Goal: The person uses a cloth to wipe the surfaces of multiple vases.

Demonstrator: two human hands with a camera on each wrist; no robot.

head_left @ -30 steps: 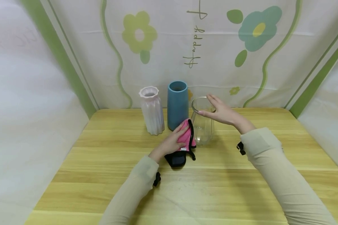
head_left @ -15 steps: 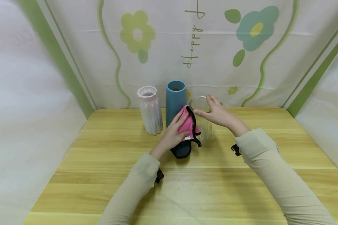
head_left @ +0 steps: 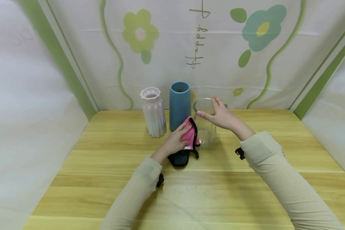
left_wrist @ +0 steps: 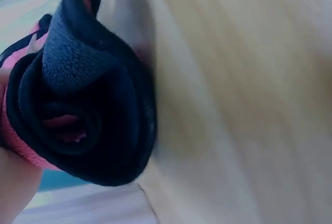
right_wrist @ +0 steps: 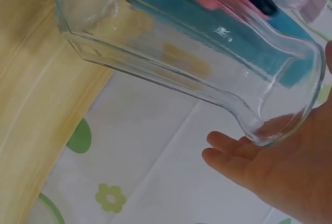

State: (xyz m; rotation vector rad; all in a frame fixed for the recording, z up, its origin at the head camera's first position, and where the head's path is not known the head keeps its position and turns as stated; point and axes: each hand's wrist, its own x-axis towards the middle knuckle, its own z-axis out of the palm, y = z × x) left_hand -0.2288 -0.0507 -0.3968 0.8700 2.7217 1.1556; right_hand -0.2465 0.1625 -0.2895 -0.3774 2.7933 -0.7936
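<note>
A pink cloth with black edging and a dark reverse side is bunched in my left hand, against the lower side of a clear glass vase. In the left wrist view the cloth shows as a loose roll, its dark side outward. My right hand holds the upright vase at its rim, thumb in front and fingers behind. From the right wrist view, the glass vase has a faceted body and a flared mouth, with my right hand around that mouth.
Just left of the glass stands a tall blue vase. Further left is a pale, pleated vase with a scalloped rim. A floral curtain hangs behind the wooden table.
The cloth in my left hand rose along the glass vase's side, then came back down. My right hand has stayed at the rim, and the vase remains standing.
</note>
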